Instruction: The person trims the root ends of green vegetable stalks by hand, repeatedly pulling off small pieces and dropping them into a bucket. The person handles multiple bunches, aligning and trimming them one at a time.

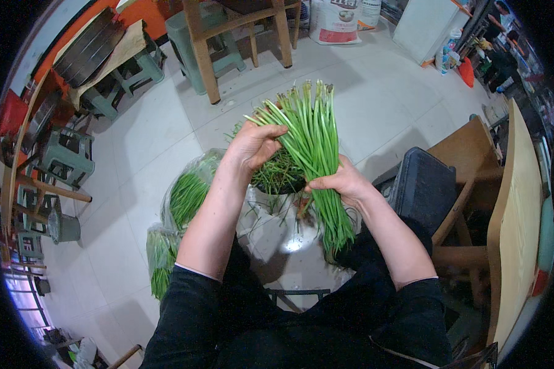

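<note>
A thick bunch of green Chinese chives (321, 152) is held up between both hands, pale stem ends away from me, leaf tips towards my lap. My right hand (344, 182) grips it around the middle. Near the stem ends, my left hand (261, 143) has thumb and fingers closed on some of the stalks; its fingertips are partly hidden behind them. Below the hands, a dark container (284, 185) holds a heap of loose green trimmings (274, 173). Clear plastic bags of chives (189, 196) (161, 258) stand on the floor left of my left forearm.
Loose scraps lie on the tiled floor (143, 161) around the container. A wooden chair (207, 69) and green plastic stools (69, 150) stand ahead and left. At right are a dark case (422, 184) and a wooden tabletop (512, 221). White sacks (334, 23) stand at the back; people are visible far right.
</note>
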The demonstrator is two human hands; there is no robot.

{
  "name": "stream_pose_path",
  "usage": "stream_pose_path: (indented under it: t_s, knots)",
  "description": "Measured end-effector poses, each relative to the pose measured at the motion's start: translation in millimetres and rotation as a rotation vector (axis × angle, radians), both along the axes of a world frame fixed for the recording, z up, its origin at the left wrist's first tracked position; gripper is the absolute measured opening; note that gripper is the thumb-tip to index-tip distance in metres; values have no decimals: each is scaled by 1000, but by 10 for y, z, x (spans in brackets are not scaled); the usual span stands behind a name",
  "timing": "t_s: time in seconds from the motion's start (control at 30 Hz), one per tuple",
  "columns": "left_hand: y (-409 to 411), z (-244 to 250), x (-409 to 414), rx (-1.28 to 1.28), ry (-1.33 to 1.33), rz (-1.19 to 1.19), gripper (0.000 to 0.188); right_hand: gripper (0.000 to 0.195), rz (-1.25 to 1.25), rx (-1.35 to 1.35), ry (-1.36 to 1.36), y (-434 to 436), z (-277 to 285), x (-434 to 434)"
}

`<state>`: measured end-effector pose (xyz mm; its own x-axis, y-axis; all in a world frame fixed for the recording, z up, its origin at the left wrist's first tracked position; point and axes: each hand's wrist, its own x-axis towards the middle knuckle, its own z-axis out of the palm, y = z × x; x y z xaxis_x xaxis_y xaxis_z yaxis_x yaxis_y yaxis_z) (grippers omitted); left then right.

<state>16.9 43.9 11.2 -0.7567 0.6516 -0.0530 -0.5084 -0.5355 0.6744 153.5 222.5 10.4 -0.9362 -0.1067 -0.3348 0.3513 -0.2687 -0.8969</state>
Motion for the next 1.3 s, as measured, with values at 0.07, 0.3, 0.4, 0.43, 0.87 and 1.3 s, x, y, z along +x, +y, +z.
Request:
stream_pose_path:
  t_s: [0.07,0.3,0.4,0.43,0.87,1.3]
  knots:
    - [-92,76,-68,-97,64,137,51,45,-10,59,21,49,9,-25]
    - [-138,451,-29,-976,1379,733,28,40,-9,215,88,58,83,-33]
    - [-86,490,49,-1120,1572,685,26,39,12,218,91,67,71,-38]
    - [-89,486,43,-1128,1590,656,25,38,18,218,91,78,63,-40]
    - [-158,388,-11,-1024,1643,540,9,40,89,103,49,272,218,-5]
    - [-177,37,-275,-501,561,573,10,36,127,253,63,542,389,32]
